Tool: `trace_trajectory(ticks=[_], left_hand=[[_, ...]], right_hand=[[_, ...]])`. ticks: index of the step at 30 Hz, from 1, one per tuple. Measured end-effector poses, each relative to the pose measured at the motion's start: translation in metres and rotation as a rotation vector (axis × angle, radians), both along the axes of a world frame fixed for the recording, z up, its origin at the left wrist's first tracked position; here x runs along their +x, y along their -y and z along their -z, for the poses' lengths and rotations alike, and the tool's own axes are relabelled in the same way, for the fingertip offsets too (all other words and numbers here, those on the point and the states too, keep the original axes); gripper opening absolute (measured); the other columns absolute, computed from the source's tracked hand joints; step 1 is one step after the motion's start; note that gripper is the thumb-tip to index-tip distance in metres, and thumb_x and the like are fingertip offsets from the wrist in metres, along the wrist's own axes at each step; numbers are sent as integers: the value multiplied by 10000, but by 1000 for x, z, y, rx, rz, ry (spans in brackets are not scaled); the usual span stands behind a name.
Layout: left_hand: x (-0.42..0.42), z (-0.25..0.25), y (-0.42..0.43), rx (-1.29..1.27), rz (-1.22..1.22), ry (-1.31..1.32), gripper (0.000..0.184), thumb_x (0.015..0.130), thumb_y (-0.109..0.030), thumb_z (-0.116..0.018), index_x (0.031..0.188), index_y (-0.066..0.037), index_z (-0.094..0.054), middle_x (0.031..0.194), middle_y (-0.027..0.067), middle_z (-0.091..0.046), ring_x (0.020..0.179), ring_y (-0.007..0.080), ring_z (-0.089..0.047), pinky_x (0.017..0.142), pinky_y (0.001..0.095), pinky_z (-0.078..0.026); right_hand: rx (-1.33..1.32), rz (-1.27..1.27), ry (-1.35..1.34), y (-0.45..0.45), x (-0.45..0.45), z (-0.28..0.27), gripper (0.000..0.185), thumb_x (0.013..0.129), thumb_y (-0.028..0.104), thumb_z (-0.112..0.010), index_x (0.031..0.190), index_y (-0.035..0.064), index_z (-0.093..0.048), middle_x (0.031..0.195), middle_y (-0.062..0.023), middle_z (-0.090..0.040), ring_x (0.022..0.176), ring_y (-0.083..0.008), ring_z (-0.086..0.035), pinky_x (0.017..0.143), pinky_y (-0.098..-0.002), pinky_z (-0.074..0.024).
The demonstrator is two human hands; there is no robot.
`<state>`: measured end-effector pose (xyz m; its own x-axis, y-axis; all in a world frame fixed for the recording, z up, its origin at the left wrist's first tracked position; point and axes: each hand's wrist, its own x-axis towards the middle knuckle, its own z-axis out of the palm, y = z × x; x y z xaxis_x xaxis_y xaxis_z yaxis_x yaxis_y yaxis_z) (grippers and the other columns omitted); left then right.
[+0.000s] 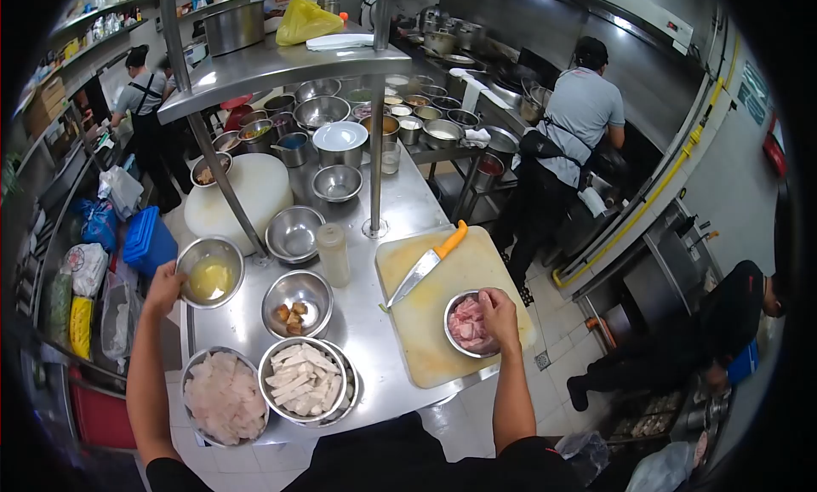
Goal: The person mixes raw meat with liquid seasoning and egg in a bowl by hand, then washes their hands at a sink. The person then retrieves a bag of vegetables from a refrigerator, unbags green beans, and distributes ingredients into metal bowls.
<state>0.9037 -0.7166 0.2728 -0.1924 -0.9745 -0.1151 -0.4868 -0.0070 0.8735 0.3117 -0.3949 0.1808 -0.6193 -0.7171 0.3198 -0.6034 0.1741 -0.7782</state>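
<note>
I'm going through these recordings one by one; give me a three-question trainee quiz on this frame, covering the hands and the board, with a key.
1. True or false: the left hand holds a bottle.

2. The orange-handled knife lies on:
A) the upper shelf
B) the cutting board
C) the floor

3. Fill in: the right hand has its fingers at the rim of a metal bowl that contains ____.

Key:
1. False; it holds a steel bowl with yellow liquid in it.
2. B
3. Pink raw meat
</note>
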Motion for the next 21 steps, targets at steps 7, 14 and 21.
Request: trace_trajectory(ticks=[7,14,21], left_hand=[[-112,-75,-75,136,65,-327,378,744,30,-461,1096,-20,-588,753,3,-560,579,80,-505,474,228,-414],[-247,-80,-173,403,274,-641,463,759,58,-426,1211,-4,-504,958,57,-586,802,125,-592,706,296,-531],[-330,-19,-237,303,283,-440,356,772,-24,-472,1124,-18,-527,799,55,-531,655,156,-571,548,339,-548]], right_hand=[[-22,-144,208,-15,-17,-31,308,914,205,-563,697,-13,-559,603,-42,-539,576,-95,-480,541,-277,-403],[40,-357,270,-35,-47,-66,277,907,192,-568,700,8,-555,619,-12,-549,578,-69,-512,536,-236,-425],[80,-579,217,-57,-58,-122,175,898,142,-554,824,-10,-599,739,-39,-599,663,-95,-567,615,-232,-468]])
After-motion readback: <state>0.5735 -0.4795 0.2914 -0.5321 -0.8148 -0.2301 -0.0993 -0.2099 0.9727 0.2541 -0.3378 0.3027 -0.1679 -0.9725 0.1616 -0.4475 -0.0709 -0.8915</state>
